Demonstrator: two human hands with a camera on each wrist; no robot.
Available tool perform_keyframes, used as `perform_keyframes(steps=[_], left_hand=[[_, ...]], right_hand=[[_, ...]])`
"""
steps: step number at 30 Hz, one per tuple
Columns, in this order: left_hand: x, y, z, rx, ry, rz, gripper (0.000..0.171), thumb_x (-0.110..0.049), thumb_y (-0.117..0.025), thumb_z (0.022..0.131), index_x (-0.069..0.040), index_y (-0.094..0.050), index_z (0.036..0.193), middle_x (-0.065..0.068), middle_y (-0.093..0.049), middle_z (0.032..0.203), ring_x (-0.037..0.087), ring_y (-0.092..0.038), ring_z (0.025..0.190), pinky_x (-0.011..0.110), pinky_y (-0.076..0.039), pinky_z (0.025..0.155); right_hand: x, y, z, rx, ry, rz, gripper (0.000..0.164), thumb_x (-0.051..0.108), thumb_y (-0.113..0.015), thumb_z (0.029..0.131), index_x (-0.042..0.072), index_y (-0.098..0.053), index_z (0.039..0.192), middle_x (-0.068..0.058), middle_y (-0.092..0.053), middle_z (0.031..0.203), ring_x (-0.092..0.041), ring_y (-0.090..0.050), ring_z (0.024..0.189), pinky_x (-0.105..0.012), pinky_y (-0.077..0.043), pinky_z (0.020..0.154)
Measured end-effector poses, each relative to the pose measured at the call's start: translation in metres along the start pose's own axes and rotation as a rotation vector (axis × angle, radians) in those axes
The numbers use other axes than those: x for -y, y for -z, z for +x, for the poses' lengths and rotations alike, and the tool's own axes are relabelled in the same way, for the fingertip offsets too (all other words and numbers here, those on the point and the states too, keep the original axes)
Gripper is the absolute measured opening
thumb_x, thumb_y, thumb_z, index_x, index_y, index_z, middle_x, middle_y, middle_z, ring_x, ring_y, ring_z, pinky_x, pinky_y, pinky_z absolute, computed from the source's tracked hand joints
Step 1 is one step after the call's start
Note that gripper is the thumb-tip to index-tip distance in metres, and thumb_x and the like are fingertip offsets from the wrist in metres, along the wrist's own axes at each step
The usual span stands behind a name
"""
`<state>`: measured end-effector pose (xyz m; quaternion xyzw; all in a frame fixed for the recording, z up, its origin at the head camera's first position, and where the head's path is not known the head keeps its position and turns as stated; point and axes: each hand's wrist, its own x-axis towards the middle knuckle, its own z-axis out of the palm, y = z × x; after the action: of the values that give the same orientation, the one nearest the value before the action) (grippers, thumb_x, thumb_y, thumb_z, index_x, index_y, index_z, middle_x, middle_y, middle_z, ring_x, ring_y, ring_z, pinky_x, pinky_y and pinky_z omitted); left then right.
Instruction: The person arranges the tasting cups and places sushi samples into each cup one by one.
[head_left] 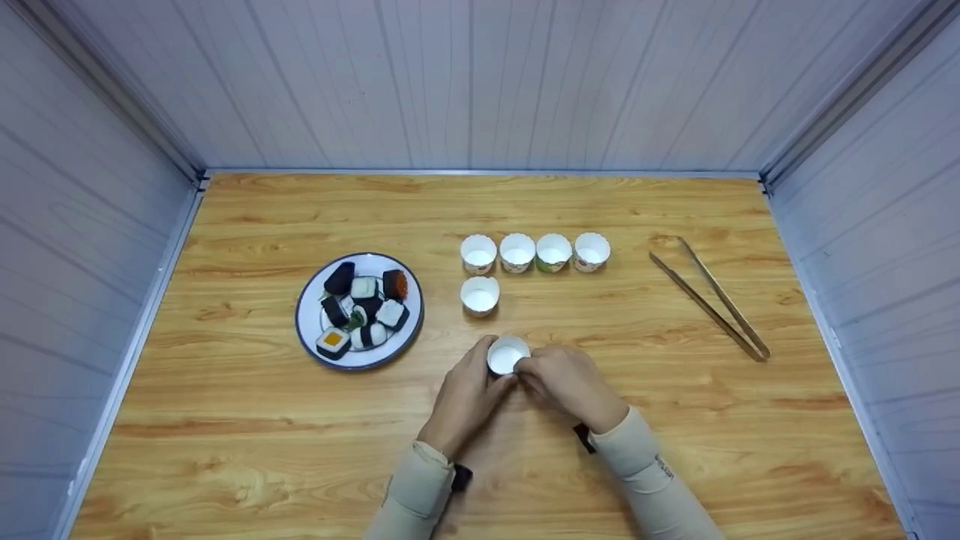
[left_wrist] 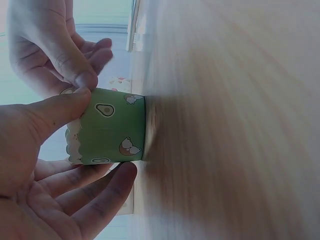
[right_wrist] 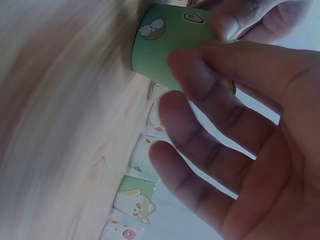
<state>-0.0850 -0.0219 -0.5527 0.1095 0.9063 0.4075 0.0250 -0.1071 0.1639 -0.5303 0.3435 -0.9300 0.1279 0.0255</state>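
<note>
Both hands are at a green paper baking cup printed with avocados and small animals, upright at the table's front middle. Its round white inside faces up in the head view. My left hand holds it from the left, thumb on the near side and fingers round the far side. From the right, my right hand pinches the scalloped rim between thumb and index finger; its other fingers spread loosely beside the cup.
Behind stand several similar paper cups in a row, with one more cup in front of the row's left end. A blue-rimmed plate of sushi pieces sits at left. Metal tongs lie at right. Panel walls enclose the wooden table.
</note>
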Motion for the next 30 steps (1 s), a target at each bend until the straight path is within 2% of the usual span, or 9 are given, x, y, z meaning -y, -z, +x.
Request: perform_keyframes(steps=[7,12,21,27,30], left_hand=[[0.0005,0.0003,0.0002,0.016,0.019,-0.002,0.060,-0.018,-0.076,0.091,-0.003,-0.047,0.142,0.017,-0.057,0.135,0.029,-0.056,0.124,0.044,-0.047,0.102],[0.0001,0.0002,0.0006,0.017,0.006,0.021,0.061,-0.018,-0.075,0.092,0.000,-0.045,0.142,0.019,-0.057,0.135,0.030,-0.055,0.124,0.045,-0.047,0.102],[0.0001,0.0009,0.0001,0.025,0.013,0.032,0.063,-0.019,-0.074,0.093,0.001,-0.042,0.145,0.020,-0.053,0.140,0.031,-0.052,0.128,0.044,-0.044,0.106],[-0.0001,0.0004,-0.0001,0.016,-0.002,0.028,0.063,-0.018,-0.074,0.093,0.001,-0.043,0.144,0.020,-0.055,0.137,0.032,-0.054,0.126,0.045,-0.045,0.104],[-0.0001,0.0005,-0.0002,0.010,-0.004,0.024,0.063,-0.018,-0.075,0.092,0.002,-0.044,0.143,0.020,-0.055,0.136,0.032,-0.054,0.125,0.045,-0.046,0.103]], right_hand=[[-0.0025,-0.0002,0.0009,-0.026,0.038,-0.065,0.009,0.018,-0.078,0.087,0.022,-0.073,0.081,0.004,-0.065,0.073,-0.018,-0.059,0.066,-0.035,-0.049,0.058],[-0.0046,-0.0017,0.0004,-0.070,0.058,-0.074,0.008,0.021,-0.078,0.087,0.024,-0.073,0.081,0.005,-0.065,0.076,-0.020,-0.053,0.068,-0.034,-0.043,0.060],[-0.0076,-0.0041,-0.0015,-0.140,0.091,-0.031,0.006,0.020,-0.081,0.083,0.023,-0.076,0.083,0.005,-0.062,0.075,-0.019,-0.048,0.068,-0.035,-0.039,0.060],[-0.0090,-0.0015,-0.0020,-0.125,0.105,0.023,0.005,0.017,-0.081,0.083,0.019,-0.077,0.084,0.004,-0.062,0.077,-0.019,-0.050,0.069,-0.035,-0.043,0.061],[-0.0092,0.0020,-0.0024,-0.101,0.124,0.058,0.002,0.018,-0.079,0.087,0.017,-0.077,0.087,0.003,-0.065,0.081,-0.019,-0.053,0.072,-0.035,-0.046,0.063]])
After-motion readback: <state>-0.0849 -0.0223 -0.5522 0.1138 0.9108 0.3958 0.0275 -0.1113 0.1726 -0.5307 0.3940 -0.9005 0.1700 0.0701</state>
